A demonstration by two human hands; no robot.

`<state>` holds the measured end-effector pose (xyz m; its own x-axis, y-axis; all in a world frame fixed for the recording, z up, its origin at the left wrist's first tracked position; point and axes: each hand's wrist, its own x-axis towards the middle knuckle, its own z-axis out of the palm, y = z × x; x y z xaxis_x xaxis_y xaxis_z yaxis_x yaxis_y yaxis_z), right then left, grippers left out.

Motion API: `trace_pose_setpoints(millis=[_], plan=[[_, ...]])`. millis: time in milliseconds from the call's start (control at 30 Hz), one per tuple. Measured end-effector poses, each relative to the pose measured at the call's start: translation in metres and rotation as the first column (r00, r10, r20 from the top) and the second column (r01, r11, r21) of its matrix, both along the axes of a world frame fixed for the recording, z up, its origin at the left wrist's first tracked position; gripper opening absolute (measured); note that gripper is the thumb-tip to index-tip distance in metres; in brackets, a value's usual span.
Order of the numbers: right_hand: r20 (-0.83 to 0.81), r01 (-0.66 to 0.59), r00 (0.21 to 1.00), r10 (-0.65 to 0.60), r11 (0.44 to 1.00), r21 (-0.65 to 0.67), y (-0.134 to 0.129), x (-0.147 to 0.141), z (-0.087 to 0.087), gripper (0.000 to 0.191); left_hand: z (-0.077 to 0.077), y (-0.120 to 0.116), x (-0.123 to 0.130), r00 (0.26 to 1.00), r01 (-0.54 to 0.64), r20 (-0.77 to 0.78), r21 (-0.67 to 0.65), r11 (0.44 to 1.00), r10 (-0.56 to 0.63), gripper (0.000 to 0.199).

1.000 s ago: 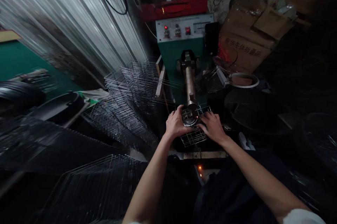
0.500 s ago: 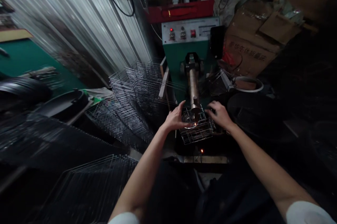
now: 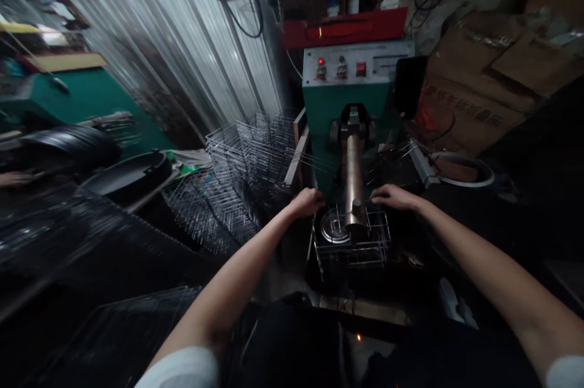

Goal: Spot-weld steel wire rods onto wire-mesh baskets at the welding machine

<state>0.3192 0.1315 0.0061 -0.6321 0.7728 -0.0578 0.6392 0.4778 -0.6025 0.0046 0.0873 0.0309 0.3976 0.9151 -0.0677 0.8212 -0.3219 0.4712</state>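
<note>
A small wire basket (image 3: 352,249) sits under and around the tip of the copper-coloured arm (image 3: 354,178) of a green spot welding machine (image 3: 323,111). A round shiny metal ring (image 3: 335,227) lies inside the basket, left of the arm tip. My left hand (image 3: 307,202) is closed at the basket's far left corner, its fingertips partly hidden. Across the arm, my right hand (image 3: 396,197) pinches at the far right corner; the gripped wire is hard to see.
Stacked wire grids (image 3: 241,169) stand left of the machine. A dark round pan (image 3: 130,178) lies farther left. Cardboard boxes (image 3: 474,102) and a pale round rim (image 3: 488,178) are at right. A red tray (image 3: 347,29) tops the machine. An orange spark (image 3: 359,337) glows low down.
Both hands have moved from open beside the arm tip to closed at the basket's far corners. The bright glow at the tip is gone, and a spark has fallen lower. The view has shifted left.
</note>
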Motion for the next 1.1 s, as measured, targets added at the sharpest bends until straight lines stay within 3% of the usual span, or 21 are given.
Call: trace_pose_setpoints(millis=[67, 133, 233, 300, 333, 433, 467, 567, 633, 667, 767, 867, 967, 1100], plan=[[-0.01, 0.015, 1.0, -0.015, 1.0, 0.001, 0.001, 0.003, -0.001, 0.043, 0.005, -0.007, 0.004, 0.998, -0.065, 0.013, 0.058, 0.996, 0.065, 0.035], [-0.039, 0.025, 0.999, -0.025, 1.0, -0.003, -0.004, 0.013, -0.002, 0.046, 0.01, -0.029, -0.001, 0.993, -0.079, 0.098, 0.155, 0.985, 0.064, 0.056], [-0.146, 0.113, 0.981, -0.126, 0.989, -0.095, -0.02, 0.039, -0.011, 0.05, -0.002, -0.09, -0.013, 0.937, -0.208, 0.334, 0.307, 0.929, 0.099, 0.05], [-0.208, 0.2, 0.951, -0.23, 0.967, -0.157, -0.031, 0.054, -0.02, 0.052, -0.029, -0.137, -0.014, 0.827, -0.433, 0.484, 0.22, 0.874, 0.288, 0.035], [-0.239, 0.252, 0.927, -0.291, 0.951, -0.179, -0.035, 0.058, -0.025, 0.051, -0.047, -0.158, -0.009, 0.769, -0.48, 0.53, 0.111, 0.87, 0.357, 0.029], [-0.339, 0.389, 0.828, -0.447, 0.893, -0.229, -0.041, 0.06, -0.035, 0.046, -0.101, -0.198, 0.02, 0.689, -0.449, 0.579, -0.129, 0.884, 0.435, 0.024], [-0.365, 0.422, 0.793, -0.488, 0.872, -0.248, -0.042, 0.058, -0.036, 0.045, -0.114, -0.203, 0.034, 0.564, -0.438, 0.658, -0.275, 0.856, 0.5, 0.027], [-0.401, 0.456, 0.739, -0.542, 0.84, -0.294, -0.044, 0.058, -0.037, 0.047, -0.129, -0.194, 0.072, 0.02, -0.27, 0.702, -0.682, 0.68, 0.712, 0.048], [-0.413, 0.464, 0.706, -0.575, 0.817, -0.343, -0.048, 0.062, -0.036, 0.05, -0.124, -0.178, 0.091, -0.153, -0.195, 0.646, -0.762, 0.618, 0.748, 0.057], [-0.417, 0.466, 0.691, -0.591, 0.804, -0.368, -0.051, 0.064, -0.036, 0.052, -0.12, -0.17, 0.099, -0.194, -0.191, 0.631, -0.776, 0.602, 0.751, 0.059], [-0.43, 0.458, 0.654, -0.623, 0.778, -0.43, -0.058, 0.069, -0.038, 0.053, -0.108, -0.15, 0.114, -0.278, -0.236, 0.601, -0.799, 0.553, 0.749, 0.056], [-0.453, 0.46, 0.619, -0.641, 0.764, -0.453, -0.065, 0.063, -0.042, 0.051, -0.104, -0.148, 0.124, -0.298, -0.306, 0.595, -0.8, 0.516, 0.746, 0.044], [-0.499, 0.448, 0.585, -0.64, 0.767, -0.459, -0.075, 0.051, -0.046, 0.048, -0.104, -0.172, 0.124, -0.233, -0.368, 0.623, -0.767, 0.525, 0.747, 0.035], [-0.571, 0.41, 0.533, -0.625, 0.78, -0.472, -0.103, 0.036, -0.049, 0.039, -0.096, -0.224, 0.095, -0.096, -0.476, 0.677, -0.675, 0.564, 0.73, 0.046]])
